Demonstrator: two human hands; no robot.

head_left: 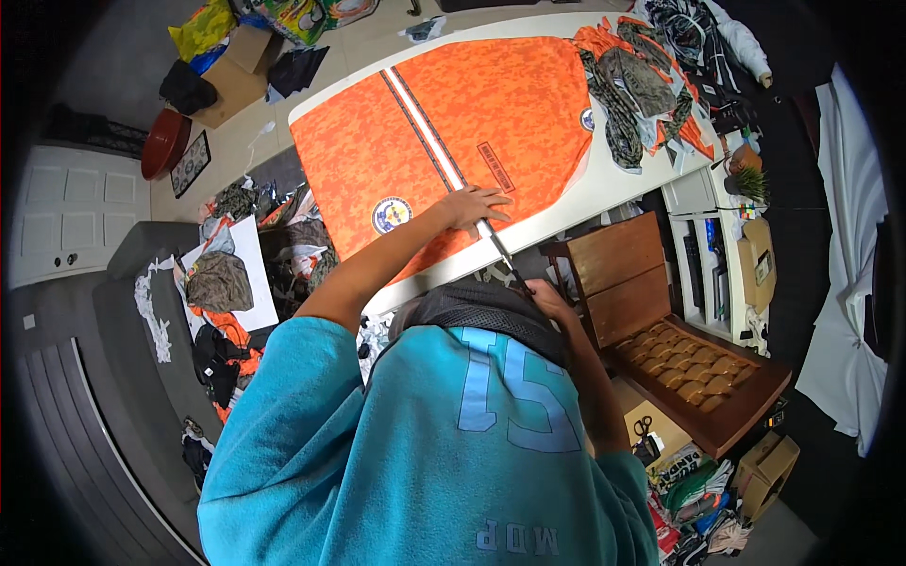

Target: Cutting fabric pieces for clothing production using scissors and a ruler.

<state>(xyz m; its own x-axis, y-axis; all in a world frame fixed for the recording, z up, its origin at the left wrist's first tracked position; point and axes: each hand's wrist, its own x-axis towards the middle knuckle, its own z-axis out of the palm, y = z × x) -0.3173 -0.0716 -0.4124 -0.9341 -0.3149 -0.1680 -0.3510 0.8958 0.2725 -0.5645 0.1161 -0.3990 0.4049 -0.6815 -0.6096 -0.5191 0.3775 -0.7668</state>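
Observation:
A flat orange camouflage-patterned fabric panel [510, 94], with a white and dark stripe across it and round badges, lies on a white table [623, 193]. On its near edge, over the stripe's end, my left hand [469, 208] rests flat with the fingers spread. My right hand [549, 300] is closed around the black handle of what look like scissors [500, 247], close to my waist. Their long metal blades point up and left toward the stripe, just below my left fingers. Whether the blades touch the cloth is hard to see.
Crumpled camouflage and orange cloth [642, 85] is heaped at the table's far right. A wooden chair with a tufted seat [698, 368] stands at my right, beside a white shelf [713, 274]. On the left are a grey sofa [151, 330] and more cloth scraps [219, 281].

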